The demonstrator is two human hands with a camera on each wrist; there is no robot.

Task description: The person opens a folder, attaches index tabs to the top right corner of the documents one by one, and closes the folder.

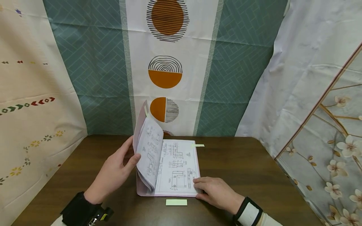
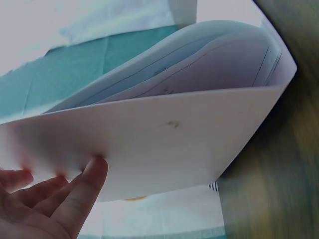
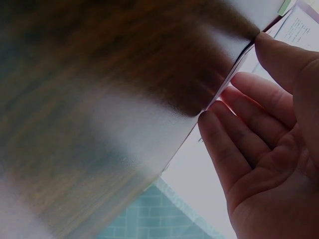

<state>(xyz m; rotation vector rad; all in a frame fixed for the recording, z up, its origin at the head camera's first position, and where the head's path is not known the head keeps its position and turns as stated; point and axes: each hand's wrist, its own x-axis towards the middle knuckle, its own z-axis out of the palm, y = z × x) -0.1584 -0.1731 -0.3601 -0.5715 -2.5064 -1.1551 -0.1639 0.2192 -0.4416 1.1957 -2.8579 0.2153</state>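
Observation:
A pale pink folder [image 1: 138,122] lies partly open on the table, its left cover raised with several printed sheets [image 1: 149,150] leaning against it. On its right side a drawing sheet [image 1: 179,169] with technical line drawings lies flat. My left hand [image 1: 114,172] holds the raised cover at its left edge, thumb on the inner side and fingers against the outer face, as the left wrist view shows. My right hand [image 1: 216,193] rests at the folder's lower right corner. In the right wrist view its fairly straight fingers [image 3: 239,134] touch the edge, the thumb at the corner.
A pale green sticky-note pad [image 1: 176,202] lies on the brown table [image 1: 240,163] just in front of the folder. A pale yellow-green tab [image 1: 199,145] sticks out from the sheet's upper right edge. Patterned cloths [image 1: 246,62] hang behind and at both sides.

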